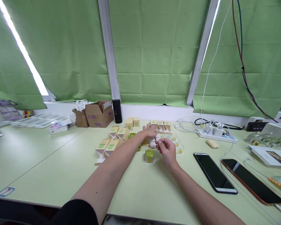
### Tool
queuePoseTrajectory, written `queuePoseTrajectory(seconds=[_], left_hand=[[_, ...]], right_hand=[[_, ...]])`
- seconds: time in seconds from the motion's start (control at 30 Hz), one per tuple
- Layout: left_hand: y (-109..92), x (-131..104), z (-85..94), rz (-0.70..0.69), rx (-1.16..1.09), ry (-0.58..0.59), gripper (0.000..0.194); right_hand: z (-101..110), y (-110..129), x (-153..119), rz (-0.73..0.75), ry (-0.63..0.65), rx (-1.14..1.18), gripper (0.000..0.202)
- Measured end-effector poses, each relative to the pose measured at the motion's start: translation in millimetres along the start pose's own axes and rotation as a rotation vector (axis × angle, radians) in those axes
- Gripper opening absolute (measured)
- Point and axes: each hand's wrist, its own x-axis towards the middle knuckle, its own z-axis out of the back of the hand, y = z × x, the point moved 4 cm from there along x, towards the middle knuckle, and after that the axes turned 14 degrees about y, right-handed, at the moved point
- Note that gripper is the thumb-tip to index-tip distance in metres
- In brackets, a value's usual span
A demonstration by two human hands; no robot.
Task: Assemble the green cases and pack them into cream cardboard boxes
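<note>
My left hand (150, 132) reaches forward over the middle of the table, fingers bent around the upper part of a whitish roll (152, 143), which looks like a label roll. Its fingertips are partly hidden. Just right of the roll, my right hand (167, 151) has thumb and forefinger pressed together; what lies in the pinch is too small to make out. In front of both hands stands a small clear jar with a green lid (149, 155). More green-lidded jars (132, 135) show partly behind my left forearm. Clear heart-shaped containers (178, 146) with yellow spots lie beyond my right hand.
Cream boxes with green labels (111, 147) stand left of my forearm, with others (161, 126) behind my hands. An opened cardboard box (99, 114) and a black cylinder (117, 111) stand at the back. Rightward lie two phones (215, 172), an earbud case (212, 143) and a power strip (217, 136).
</note>
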Motion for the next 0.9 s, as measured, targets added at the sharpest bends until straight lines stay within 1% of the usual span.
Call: queuePoseTrajectory(seconds=[0.03,0.13,0.27,0.4,0.57,0.67,0.73,0.8,0.9], left_hand=[[-0.5,2.7,-0.9,0.001,-0.002,0.001,0.040],[0.0,7.6,-2.7,-0.006,-0.017,-0.004,0.038],[7.1,5.4,0.4,-0.033,-0.065,-0.030,0.040],[19.7,-4.6,12.0,-0.088,-0.142,-0.092,0.031],[36.6,-21.0,32.5,-0.175,-0.251,-0.224,0.046],[43.3,-36.4,39.2,-0.210,-0.301,-0.304,0.049],[43.9,-52.0,38.0,-0.239,-0.314,-0.330,0.051],[41.3,-72.9,33.0,-0.265,-0.313,-0.348,0.052],[31.6,-112.4,21.7,-0.306,-0.299,-0.372,0.052]], right_hand=[[-0.2,0.0,0.0,0.000,0.002,0.003,0.041],[0.1,0.3,0.0,0.001,-0.003,0.015,0.041],[1.2,1.2,0.3,0.008,-0.011,0.022,0.041],[1.6,2.6,0.4,0.014,-0.026,0.023,0.041],[2.5,6.7,1.2,0.030,-0.040,0.018,0.042],[5.0,8.6,2.2,0.030,-0.062,0.042,0.042],[7.0,9.7,3.3,0.033,-0.074,0.059,0.042],[8.8,11.1,4.9,0.036,-0.081,0.067,0.040],[10.5,13.2,7.5,0.027,-0.089,0.070,0.039]])
